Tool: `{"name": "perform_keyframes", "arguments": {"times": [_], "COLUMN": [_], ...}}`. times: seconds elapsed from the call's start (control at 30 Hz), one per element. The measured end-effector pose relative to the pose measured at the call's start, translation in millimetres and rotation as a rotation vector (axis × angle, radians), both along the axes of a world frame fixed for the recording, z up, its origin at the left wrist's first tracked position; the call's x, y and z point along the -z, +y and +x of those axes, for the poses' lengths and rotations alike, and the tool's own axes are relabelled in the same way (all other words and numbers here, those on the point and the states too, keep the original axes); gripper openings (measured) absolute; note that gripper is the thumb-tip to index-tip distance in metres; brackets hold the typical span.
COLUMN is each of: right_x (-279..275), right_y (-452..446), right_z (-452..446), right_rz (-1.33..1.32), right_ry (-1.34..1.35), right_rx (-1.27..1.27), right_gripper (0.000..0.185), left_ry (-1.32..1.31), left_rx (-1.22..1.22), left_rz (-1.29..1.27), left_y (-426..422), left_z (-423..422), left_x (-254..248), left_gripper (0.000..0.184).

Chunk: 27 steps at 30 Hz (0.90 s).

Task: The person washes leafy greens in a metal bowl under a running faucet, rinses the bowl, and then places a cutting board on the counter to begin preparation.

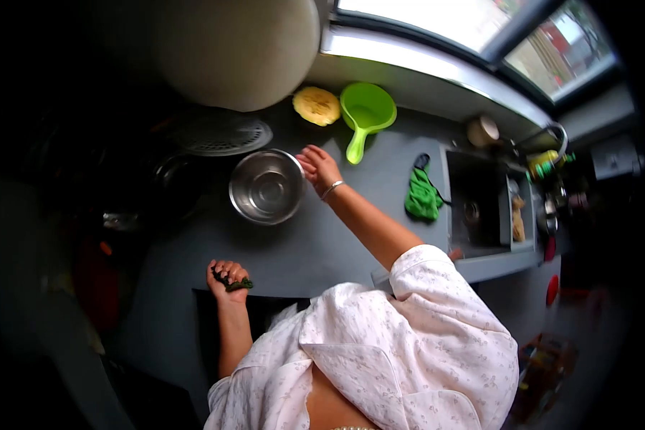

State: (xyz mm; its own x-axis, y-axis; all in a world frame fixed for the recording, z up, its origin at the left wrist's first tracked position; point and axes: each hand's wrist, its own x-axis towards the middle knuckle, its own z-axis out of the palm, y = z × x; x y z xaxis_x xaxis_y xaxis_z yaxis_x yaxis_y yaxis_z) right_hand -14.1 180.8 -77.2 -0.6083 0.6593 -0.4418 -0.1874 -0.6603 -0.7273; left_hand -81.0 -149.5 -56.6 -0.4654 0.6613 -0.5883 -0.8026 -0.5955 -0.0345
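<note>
A steel bowl (266, 188) stands on the grey counter, with nothing visible inside it. My right hand (320, 168), wearing a silver bangle, is at the bowl's right rim with its fingers stretched out; I cannot tell whether they touch it. Low on the left, by the counter's front edge, my left hand (228, 278) is closed around a dark green bunch (238, 284) that looks leafy or like crumpled cloth. Beyond the right hand lie a bright green plastic dipper (368, 107) and a cut yellow piece of fruit or squash (317, 106).
A green cloth or bag (424, 197) lies left of the sink (473, 183), which has a tap (557, 132) at its back right. A perforated rack (222, 135) and a large pale rounded object (244, 54) stand at the back left. A window (437, 21) is behind.
</note>
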Motion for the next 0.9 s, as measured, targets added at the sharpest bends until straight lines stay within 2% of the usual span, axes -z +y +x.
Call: {"name": "perform_keyframes", "arguments": {"times": [0.03, 0.13, 0.2, 0.27, 0.3, 0.33, 0.4, 0.43, 0.5, 0.53, 0.6, 0.63, 0.73, 0.77, 0.8, 0.87, 0.9], "right_x": [-17.2, -17.4, -31.2, -53.4, -51.7, -48.3, -42.6, -47.3, -69.8, -72.3, -53.2, -59.1, -58.3, -57.3, -58.6, -59.2, -62.6], "right_y": [-17.8, -45.3, -54.5, -66.8, -70.0, -70.3, -71.8, -67.7, -50.5, -33.2, -1.8, 3.3, 5.2, -4.1, -10.1, -31.9, -47.9], "right_z": [16.9, 68.1, 93.0, 101.5, 105.2, 111.5, 129.5, 142.1, 174.1, 193.3, 229.9, 237.1, 225.8, 216.8, 203.1, 166.8, 144.9], "right_rz": [0.106, 0.811, 0.732, 0.721, 0.869, 0.864, 1.133, 1.182, 1.129, 1.185, 1.495, 1.362, 1.152, 1.332, 1.356, 1.75, 1.763], "right_ry": [-0.066, -0.339, -0.371, -0.536, -0.515, -0.515, -0.496, -0.539, -0.731, -0.872, -1.227, -1.331, -1.507, -1.609, -1.584, -1.117, -1.084], "right_rx": [-0.039, -0.062, -0.076, -0.175, -0.138, -0.124, 0.014, 0.075, 0.123, 0.101, 0.137, 0.09, -0.077, -0.104, -0.11, -0.055, -0.071], "right_gripper": [0.052, 0.055, 0.059, 0.06, 0.059, 0.059, 0.055, 0.049, 0.045, 0.044, 0.057, 0.065, 0.067, 0.068, 0.068, 0.07, 0.07], "left_ry": [0.006, 0.061, 0.051, 0.042, 0.021, 0.027, 0.05, 0.041, 0.046, 0.056, 0.091, 0.095, 0.077, 0.09, 0.104, 0.13, 0.122], "left_rx": [0.002, 0.096, 0.163, 0.193, 0.208, 0.221, 0.259, 0.274, 0.327, 0.354, 0.369, 0.378, 0.388, 0.39, 0.39, 0.372, 0.363], "left_rz": [-0.015, 0.063, 0.069, -0.002, 0.011, 0.008, 0.063, 0.083, 0.07, 0.078, 0.049, 0.03, 0.027, 0.009, -0.007, 0.033, 0.03], "left_y": [-0.1, -3.9, -3.2, 2.2, 5.6, 8.7, 15.0, 17.9, 20.3, 21.7, 21.5, 21.3, 20.5, 18.4, 19.3, 17.1, 15.8], "left_z": [-0.1, -4.9, -4.1, -2.8, -1.9, -1.5, 0.5, 3.4, 5.7, 5.6, 6.9, 6.5, 2.2, 0.2, -0.6, -1.8, -2.0], "left_x": [-2.2, -1.7, -2.9, -13.6, -19.8, -24.1, -34.2, -43.7, -52.8, -56.2, -62.6, -62.5, -56.6, -56.0, -56.5, -52.9, -51.0], "left_gripper": [0.033, 0.032, 0.032, 0.031, 0.032, 0.032, 0.032, 0.032, 0.033, 0.033, 0.034, 0.034, 0.035, 0.036, 0.036, 0.035, 0.035]}}
